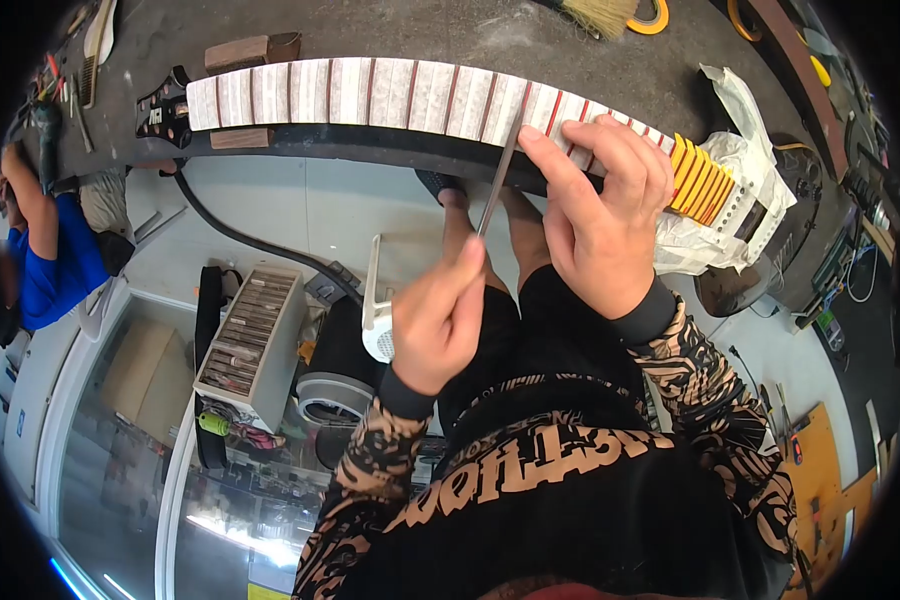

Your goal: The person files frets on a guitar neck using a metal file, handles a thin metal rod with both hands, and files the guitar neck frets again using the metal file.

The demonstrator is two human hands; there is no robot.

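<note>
A guitar neck (391, 95) lies across the bench, its fretboard covered in white masking tape between the frets, with yellow tape (700, 180) over the frets nearest the body. My left hand (435, 315) is closed around the near end of a slim metal file (497, 190), thumb along it. The file slants up to the neck, and its far end rests at one of the frets. My right hand (610, 205) lies over the neck; its foremost fingertip is against the file's far end, and the other fingers are bent over the taped fretboard.
Wooden blocks (240, 138) sit by the headstock (162, 112). White paper or plastic (735, 150) covers the guitar body. A brush (600, 12) and a tape roll (652, 16) lie behind. Another person in blue (65, 255) is at the left. A black hose (240, 238) hangs below the bench.
</note>
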